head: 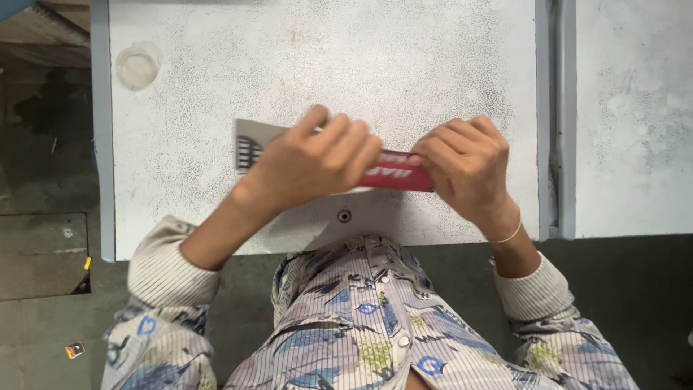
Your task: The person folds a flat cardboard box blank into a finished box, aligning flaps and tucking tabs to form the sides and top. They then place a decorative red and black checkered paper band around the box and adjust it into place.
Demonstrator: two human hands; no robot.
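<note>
Head view, looking straight down at a speckled white worktable [404,65] with a grey-blue edge. Both hands are at frame centre on a flat cardboard carton blank [393,172]: red panel with white lettering in the middle, grey printed end sticking out at centre left.

Left hand [314,162]: laid over the left part of the blank, fingers curled down across it, closed on the card. Covers most of the grey-to-red section.

Right hand [465,166]: fingertips pinched on the right end of the red panel, closed on it. Thin bracelet [509,235] on that wrist.

The blank sits at or just above the tabletop; can't tell if it's fully lifted.

Around it:
- small clear round lid or cup [137,65], upper left of the frame, near the table corner, well apart from the hands
- small round hole [344,215] in the tabletop, just below the blank
- second speckled table [635,108] at right, grey rail between the two
- patterned ribbed-cuff shirt [361,318], bottom of frame
</note>
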